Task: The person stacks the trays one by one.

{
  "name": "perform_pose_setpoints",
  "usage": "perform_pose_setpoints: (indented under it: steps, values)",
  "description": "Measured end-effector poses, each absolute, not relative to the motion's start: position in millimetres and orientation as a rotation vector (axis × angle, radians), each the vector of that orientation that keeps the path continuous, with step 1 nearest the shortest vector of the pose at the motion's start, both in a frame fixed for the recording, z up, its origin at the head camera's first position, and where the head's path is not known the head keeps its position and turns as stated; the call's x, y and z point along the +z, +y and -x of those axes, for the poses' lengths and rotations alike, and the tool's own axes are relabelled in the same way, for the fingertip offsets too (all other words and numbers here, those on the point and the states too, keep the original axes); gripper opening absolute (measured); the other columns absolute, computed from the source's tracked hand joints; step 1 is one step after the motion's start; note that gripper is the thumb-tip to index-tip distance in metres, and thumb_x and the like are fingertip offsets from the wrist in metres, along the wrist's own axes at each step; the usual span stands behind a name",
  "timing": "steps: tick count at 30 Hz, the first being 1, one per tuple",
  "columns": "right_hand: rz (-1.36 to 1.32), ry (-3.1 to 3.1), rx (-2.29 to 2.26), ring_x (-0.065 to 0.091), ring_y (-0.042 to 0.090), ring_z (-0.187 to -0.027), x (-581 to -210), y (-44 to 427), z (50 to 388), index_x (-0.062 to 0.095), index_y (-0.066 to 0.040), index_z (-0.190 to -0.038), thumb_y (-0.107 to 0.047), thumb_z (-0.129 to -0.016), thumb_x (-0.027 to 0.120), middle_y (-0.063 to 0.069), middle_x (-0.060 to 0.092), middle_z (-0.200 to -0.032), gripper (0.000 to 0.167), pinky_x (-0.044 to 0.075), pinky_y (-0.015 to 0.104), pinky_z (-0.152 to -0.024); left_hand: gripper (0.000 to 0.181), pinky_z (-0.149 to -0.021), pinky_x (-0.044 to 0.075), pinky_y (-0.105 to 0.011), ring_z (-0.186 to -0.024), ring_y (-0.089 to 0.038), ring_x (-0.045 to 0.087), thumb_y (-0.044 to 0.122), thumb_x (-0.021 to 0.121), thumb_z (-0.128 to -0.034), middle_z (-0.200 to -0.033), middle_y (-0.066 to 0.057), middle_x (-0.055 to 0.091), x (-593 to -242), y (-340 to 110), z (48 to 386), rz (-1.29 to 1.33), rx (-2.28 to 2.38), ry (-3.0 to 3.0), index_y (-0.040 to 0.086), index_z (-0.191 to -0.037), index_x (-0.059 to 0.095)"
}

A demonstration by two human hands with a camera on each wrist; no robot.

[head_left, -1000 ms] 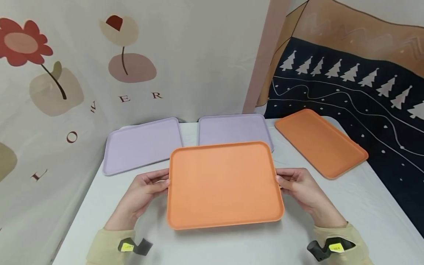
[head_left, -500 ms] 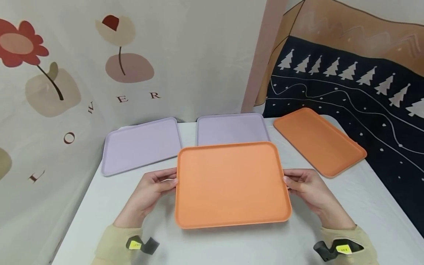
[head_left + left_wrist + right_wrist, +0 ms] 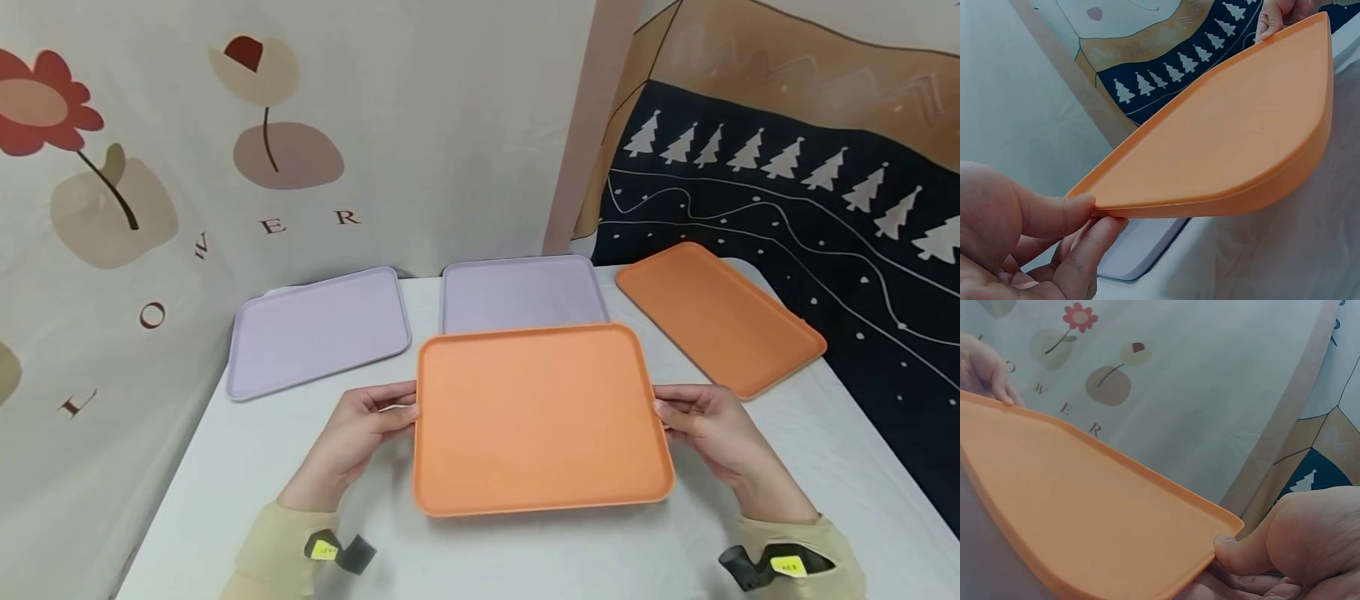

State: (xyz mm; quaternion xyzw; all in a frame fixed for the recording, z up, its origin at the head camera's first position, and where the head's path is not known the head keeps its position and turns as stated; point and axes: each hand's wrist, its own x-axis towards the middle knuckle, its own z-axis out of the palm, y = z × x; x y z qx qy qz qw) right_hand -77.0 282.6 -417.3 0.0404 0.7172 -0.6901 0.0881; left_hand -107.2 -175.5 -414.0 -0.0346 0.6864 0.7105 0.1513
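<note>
Both hands hold a light orange rectangular tray [image 3: 543, 421] above the white table, its inner face tilted toward the head camera. My left hand [image 3: 348, 442] pinches the left short rim, thumb on top and fingers beneath, as the left wrist view shows on the tray [image 3: 1229, 131]. On the opposite rim my right hand [image 3: 723, 442] pinches in the same way; in the right wrist view its thumb [image 3: 1235, 550] presses the rim near a corner. The tray's underside is hidden in the head view. Its far edge covers the front part of a lilac tray [image 3: 525, 292].
Another lilac tray [image 3: 318, 333] lies at the back left of the white table [image 3: 262, 450]. A darker orange tray [image 3: 723, 321] lies angled at the back right. Behind stand a flower-printed cloth [image 3: 420, 133] and a dark cloth with white trees [image 3: 750, 200].
Both hands have moved to the right with the light orange tray between them. The other trays stay in place on the table, with only a slight shift of the head view.
</note>
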Motion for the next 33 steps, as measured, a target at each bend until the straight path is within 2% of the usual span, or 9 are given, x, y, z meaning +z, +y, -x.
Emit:
perform_pose_setpoints:
  steps: [7, 13, 22, 33]
  values:
    - [-0.117, 2.142, -2.073, 0.074, 0.014, -0.083, -420.5, 288.4, 76.2, 0.058, 0.024, -0.131, 0.005, -0.101, 0.066, 0.002, 0.078, -0.097, 0.036, 0.065, 0.027, -0.066, 0.046, -0.087, 0.064, -0.034, -0.094, -0.012, 0.074, -0.012, 0.069, -0.0947, -0.112, -0.011, 0.074, -417.3, -168.0, 110.3, 0.118, 2.019, 1.982, -0.017, -0.139, 0.058]
    - [-0.138, 2.148, -2.04, 0.074, 0.014, -0.082, -423.9, 291.1, 76.6, 0.059, 0.023, -0.13, 0.006, -0.101, 0.066, 0.002, 0.078, -0.097, 0.035, 0.065, 0.029, -0.065, 0.045, -0.088, 0.064, -0.035, -0.094, -0.013, 0.073, -0.012, 0.069, -0.0943, -0.11, -0.011, 0.074, -421.1, -164.9, 111.3, 0.147, 2.008, 1.981, -0.015, -0.138, 0.06]
    - [-0.131, 2.168, -1.985, 0.074, 0.012, -0.083, -432.2, 289.9, 77.1, 0.056, 0.026, -0.13, 0.007, -0.102, 0.064, 0.003, 0.078, -0.099, 0.035, 0.066, 0.029, -0.067, 0.043, -0.081, 0.066, -0.031, -0.088, -0.013, 0.073, -0.013, 0.069, -0.0928, -0.106, -0.013, 0.073, -430.0, -162.3, 111.7, 0.183, 1.982, 2.016, -0.015, -0.135, 0.063]
    - [-0.199, 2.288, -1.848, 0.073, 0.012, -0.082, -444.4, 283.7, 78.2, 0.059, 0.024, -0.13, 0.008, -0.1, 0.066, 0.015, 0.075, -0.101, 0.035, 0.066, 0.031, -0.069, 0.039, -0.078, 0.066, -0.029, -0.085, -0.014, 0.073, -0.014, 0.07, -0.0919, -0.101, -0.012, 0.073, -444.4, -159.2, 116.3, 0.221, 1.961, 2.055, -0.015, -0.131, 0.066]
